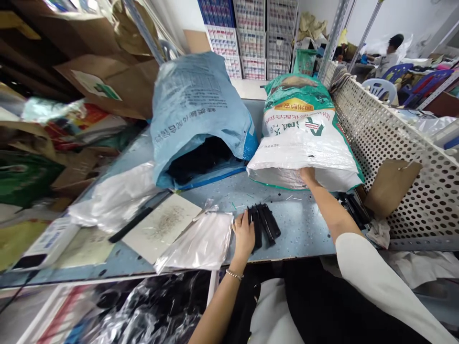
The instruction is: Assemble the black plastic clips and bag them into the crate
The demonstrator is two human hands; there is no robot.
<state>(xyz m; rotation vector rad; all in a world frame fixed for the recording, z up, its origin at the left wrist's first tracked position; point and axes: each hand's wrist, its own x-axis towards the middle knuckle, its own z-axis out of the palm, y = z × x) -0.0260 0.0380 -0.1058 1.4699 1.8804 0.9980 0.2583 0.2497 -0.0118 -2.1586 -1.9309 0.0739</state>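
My left hand (244,235) rests on the blue table (304,229), its fingers curled over a small stack of flat black plastic pieces (264,223). Just to its left lies a clear plastic bag (201,243). My right hand (307,176) reaches into the open mouth of a white and green woven sack (304,138) lying on its side; its fingers are hidden inside. A light blue woven sack (195,112) lies open beside it, with dark contents showing in its mouth.
A perforated white metal panel (394,143) walls the table's right side, with cardboard (390,186) leaning on it and more black pieces (353,208) at its foot. Paper sheets (163,224) and plastic film (114,196) lie left. Cardboard boxes and white crates stand behind. A person sits far back right.
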